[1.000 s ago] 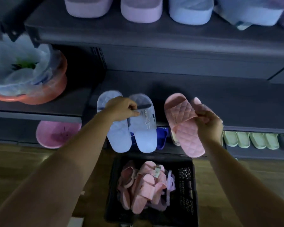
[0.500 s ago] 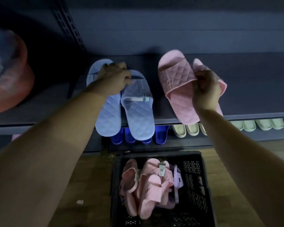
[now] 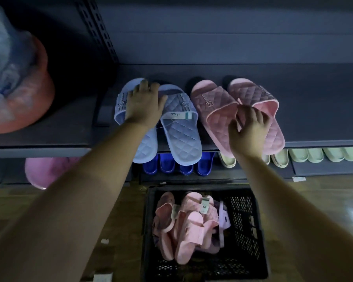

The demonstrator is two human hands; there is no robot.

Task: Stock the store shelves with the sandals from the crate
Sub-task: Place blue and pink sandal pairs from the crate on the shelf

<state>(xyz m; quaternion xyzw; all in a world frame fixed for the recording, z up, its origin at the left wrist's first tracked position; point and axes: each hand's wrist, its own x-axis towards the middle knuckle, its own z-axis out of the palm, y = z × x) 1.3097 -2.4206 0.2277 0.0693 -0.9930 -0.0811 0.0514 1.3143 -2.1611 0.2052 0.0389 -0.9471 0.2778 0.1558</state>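
Dark metal store shelf [image 3: 314, 110]: one pale blue quilted foam sandal pair [image 3: 177, 127], left hand [image 3: 143, 104] spread flat on the straps, gripping nothing; one pink quilted foam sandal pair [image 3: 218, 110], right hand [image 3: 249, 131] pinching its joining tag. Heels overhang the edge: push both pairs back, toes level. Black plastic crate [image 3: 247, 220] below: more pink sandals
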